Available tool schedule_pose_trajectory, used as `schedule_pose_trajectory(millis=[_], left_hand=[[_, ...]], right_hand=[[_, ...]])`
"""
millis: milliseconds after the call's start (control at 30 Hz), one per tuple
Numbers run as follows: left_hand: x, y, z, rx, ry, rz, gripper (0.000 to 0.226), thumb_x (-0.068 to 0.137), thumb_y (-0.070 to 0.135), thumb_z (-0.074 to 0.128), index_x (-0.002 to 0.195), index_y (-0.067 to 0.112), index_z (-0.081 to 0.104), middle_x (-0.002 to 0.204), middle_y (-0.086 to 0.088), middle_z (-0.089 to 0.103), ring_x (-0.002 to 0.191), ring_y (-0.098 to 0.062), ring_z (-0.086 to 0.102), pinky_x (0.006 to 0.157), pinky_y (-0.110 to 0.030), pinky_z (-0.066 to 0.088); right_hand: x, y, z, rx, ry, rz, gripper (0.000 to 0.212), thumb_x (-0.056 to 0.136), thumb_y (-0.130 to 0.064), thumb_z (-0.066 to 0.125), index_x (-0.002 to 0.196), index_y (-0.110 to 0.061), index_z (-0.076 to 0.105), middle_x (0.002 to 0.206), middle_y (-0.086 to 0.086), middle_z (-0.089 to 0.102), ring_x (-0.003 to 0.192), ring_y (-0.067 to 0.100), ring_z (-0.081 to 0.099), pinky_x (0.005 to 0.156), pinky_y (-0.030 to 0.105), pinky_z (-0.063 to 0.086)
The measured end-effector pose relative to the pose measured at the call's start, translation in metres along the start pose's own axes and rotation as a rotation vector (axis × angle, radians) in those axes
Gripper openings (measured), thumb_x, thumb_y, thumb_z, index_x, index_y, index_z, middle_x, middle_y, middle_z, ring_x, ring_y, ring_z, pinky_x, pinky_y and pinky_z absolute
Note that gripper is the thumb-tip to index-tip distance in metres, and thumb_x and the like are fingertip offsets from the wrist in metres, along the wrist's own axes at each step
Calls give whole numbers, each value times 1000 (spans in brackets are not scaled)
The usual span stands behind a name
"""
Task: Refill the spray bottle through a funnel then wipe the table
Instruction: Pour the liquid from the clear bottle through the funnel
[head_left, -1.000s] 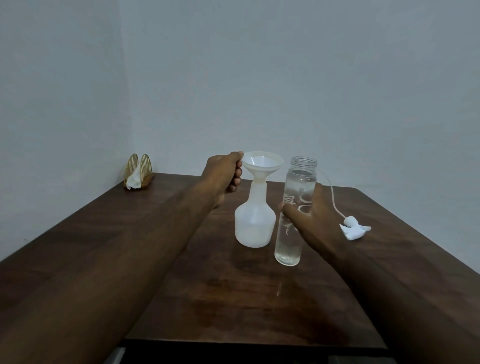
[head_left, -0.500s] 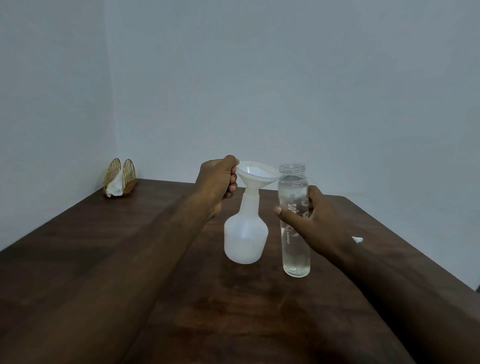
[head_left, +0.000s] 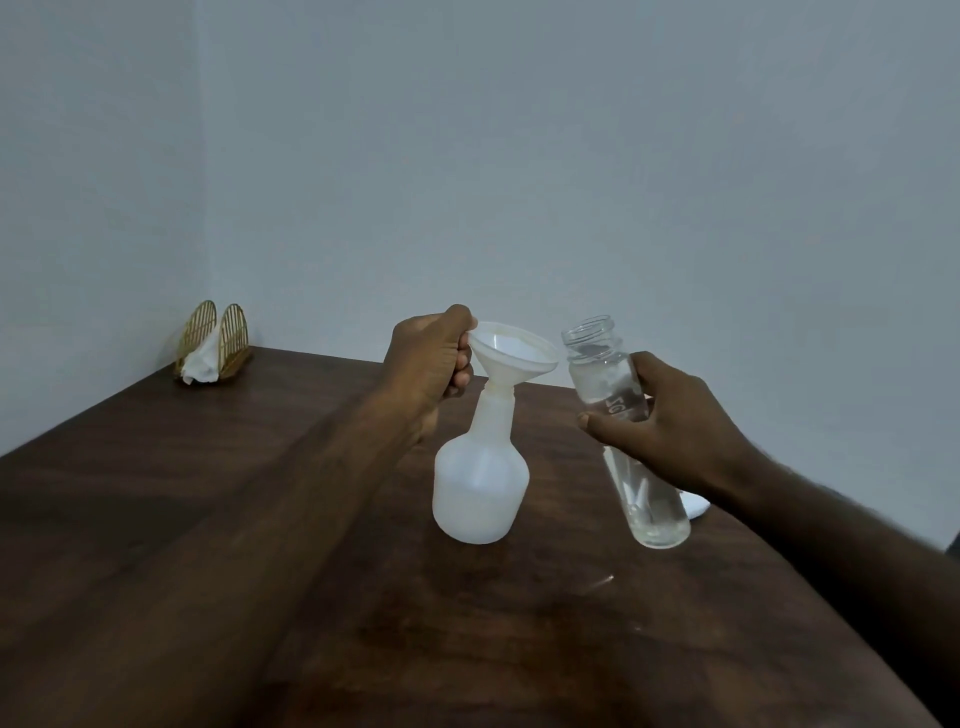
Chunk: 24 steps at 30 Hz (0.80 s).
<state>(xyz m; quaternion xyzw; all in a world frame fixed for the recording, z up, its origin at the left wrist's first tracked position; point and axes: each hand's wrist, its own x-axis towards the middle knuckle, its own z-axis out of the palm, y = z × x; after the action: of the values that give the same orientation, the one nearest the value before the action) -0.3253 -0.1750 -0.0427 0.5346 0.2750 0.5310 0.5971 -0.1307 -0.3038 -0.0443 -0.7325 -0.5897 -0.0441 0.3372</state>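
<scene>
A white translucent spray bottle (head_left: 480, 491), without its spray head, stands on the dark wooden table (head_left: 208, 519). A white funnel (head_left: 511, 351) sits in its neck, tilted slightly. My left hand (head_left: 428, 364) grips the funnel's left rim. To the right is a clear open bottle of water (head_left: 631, 447), leaning a little to the left. My right hand (head_left: 670, 421) is wrapped around its middle. Its base is near the tabletop; whether it touches is unclear.
A gold wire napkin holder (head_left: 215, 340) with white tissue stands at the table's far left corner by the wall. A white object (head_left: 693, 506), partly hidden behind my right wrist, lies on the table. The table's right edge runs close behind my right arm.
The clear bottle has tilted left toward the funnel and my right hand has closed tighter around it. My left hand still holds the funnel. The view has shifted.
</scene>
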Motion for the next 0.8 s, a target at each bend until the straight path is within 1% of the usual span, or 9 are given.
schedule_pose_trajectory(millis=[100, 233, 367, 467, 533, 600, 667, 733, 800], left_hand=[[1, 0, 0, 1, 1, 5, 31, 84, 18, 56, 56, 15, 42, 47, 1, 37, 40, -13, 33, 42, -21, 29], [2, 0, 2, 1, 1, 8, 31, 85, 18, 55, 55, 15, 44, 46, 1, 37, 39, -13, 34, 43, -21, 31], [4, -1, 3, -31, -2, 3, 33, 85, 16, 54, 53, 15, 44, 44, 1, 37, 38, -12, 36, 41, -20, 32], [4, -2, 4, -81, -11, -4, 32, 84, 14, 54, 54, 14, 43, 44, 1, 36, 39, -12, 37, 40, -20, 31], [5, -3, 4, -103, -14, -11, 33, 84, 13, 54, 53, 14, 44, 44, 1, 36, 39, -13, 38, 40, -20, 32], [5, -3, 3, -125, -23, -17, 35, 84, 13, 54, 50, 15, 45, 44, 1, 36, 39, -13, 40, 41, -21, 33], [5, -4, 2, -145, -28, -20, 36, 85, 13, 53, 50, 15, 44, 43, 0, 35, 39, -13, 40, 40, -21, 34], [5, -4, 2, -154, -30, -22, 35, 85, 12, 53, 52, 14, 43, 43, 0, 35, 38, -12, 41, 40, -20, 34], [5, -4, 2, -156, -25, -23, 34, 86, 12, 53, 54, 14, 42, 43, 0, 35, 38, -12, 42, 39, -20, 34]], right_hand=[[2, 4, -3, -48, -28, -20, 38, 65, -60, 70, 95, -43, 52, 88, -18, 68, 79, 2, 66, 74, 38, 57], [4, 3, -7, -64, -40, -86, 34, 72, -47, 78, 92, -36, 53, 87, -16, 68, 76, -2, 64, 67, 26, 50], [8, 0, -12, -91, -45, -129, 37, 72, -44, 78, 96, -28, 56, 88, -13, 70, 78, 4, 66, 72, 31, 54], [10, -3, -17, -125, -57, -139, 40, 71, -44, 78, 99, -27, 57, 88, -12, 69, 77, 6, 66, 70, 31, 55], [12, -6, -21, -171, -61, -149, 40, 70, -42, 79, 98, -26, 56, 84, -9, 68, 74, 7, 64, 66, 29, 52], [14, -10, -26, -225, -70, -154, 40, 70, -41, 79, 98, -26, 54, 81, -7, 66, 71, 6, 60, 60, 26, 45], [16, -13, -29, -258, -80, -160, 43, 70, -41, 79, 103, -24, 57, 83, -6, 66, 73, 9, 60, 61, 27, 46], [17, -15, -33, -290, -88, -167, 51, 71, -42, 79, 113, -22, 58, 89, -5, 67, 78, 14, 61, 67, 30, 48], [19, -17, -36, -322, -89, -185, 58, 71, -41, 80, 120, -21, 58, 95, -4, 68, 82, 16, 60, 69, 30, 44]])
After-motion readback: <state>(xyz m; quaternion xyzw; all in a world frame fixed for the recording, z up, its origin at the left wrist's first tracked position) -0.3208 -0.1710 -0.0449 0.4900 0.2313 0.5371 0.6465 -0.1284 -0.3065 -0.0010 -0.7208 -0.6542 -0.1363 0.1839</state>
